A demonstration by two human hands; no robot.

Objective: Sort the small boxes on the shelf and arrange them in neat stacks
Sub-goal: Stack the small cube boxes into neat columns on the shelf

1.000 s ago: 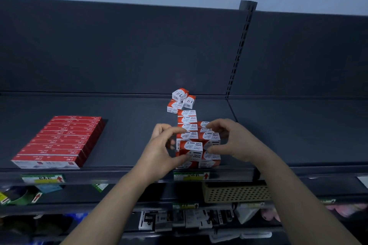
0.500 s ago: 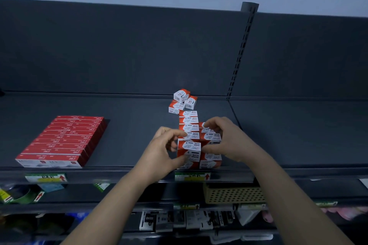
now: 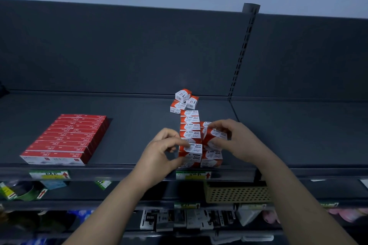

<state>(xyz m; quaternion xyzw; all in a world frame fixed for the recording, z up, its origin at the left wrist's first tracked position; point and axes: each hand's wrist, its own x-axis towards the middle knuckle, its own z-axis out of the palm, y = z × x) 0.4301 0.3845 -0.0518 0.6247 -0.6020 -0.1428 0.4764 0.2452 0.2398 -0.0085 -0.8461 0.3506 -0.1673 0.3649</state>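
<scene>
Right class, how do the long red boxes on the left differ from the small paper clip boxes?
The long red boxes are flat; the small paper clip boxes are stubby. The long red boxes lie in one even row; some small paper clip boxes sit tumbled at the back. Nothing touches the long red boxes; the left hand and right hand grip small paper clip boxes. Both are red and white.

We see small red-and-white paper-clip boxes (image 3: 190, 125) lined up in two columns running back from the front edge of the shelf (image 3: 119, 125), stacked at the front. One tilted box (image 3: 214, 135), gripped by the right hand (image 3: 235, 141), sits above the right column. Three loose boxes (image 3: 184, 100) lie tumbled deeper on the shelf.
</scene>
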